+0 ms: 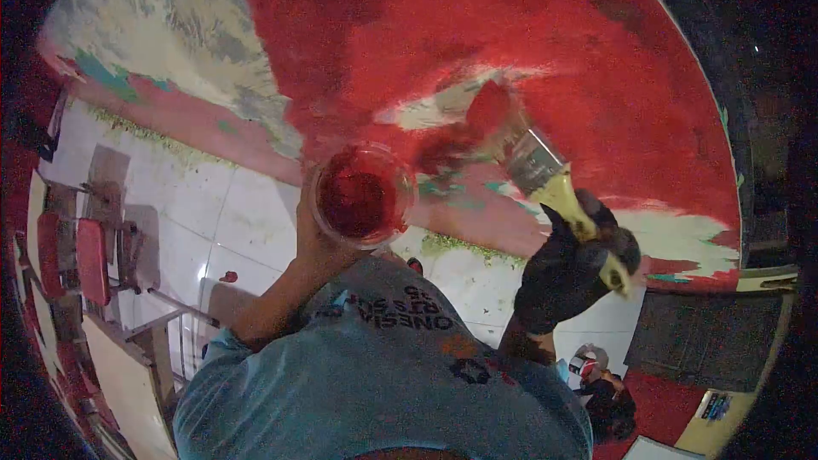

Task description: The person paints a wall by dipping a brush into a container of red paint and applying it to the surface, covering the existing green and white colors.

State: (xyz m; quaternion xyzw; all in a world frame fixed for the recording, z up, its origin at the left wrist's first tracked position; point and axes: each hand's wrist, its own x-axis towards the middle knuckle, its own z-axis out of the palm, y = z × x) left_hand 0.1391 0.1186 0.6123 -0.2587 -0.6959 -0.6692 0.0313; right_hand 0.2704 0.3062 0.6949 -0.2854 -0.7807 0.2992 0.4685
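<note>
My left hand [313, 226] is bare and wrapped round a clear round tub [365, 196] of red paint, held up in front of my chest. In a black glove, my right hand [569, 268] grips the pale handle of a wide paintbrush [541, 163] with a metal band. Red bristles, blurred, point up and left at the wall [477, 25], by a pale patch within the red paint. Whether the bristles touch the wall I cannot tell.
White floor tiles [256, 213] lie below the wall. Red chairs [92, 261] and a pale tabletop [123, 370] stand at the left. Another person [609, 400] is low at the lower right, near a dark panel [694, 336] and a red surface [660, 400].
</note>
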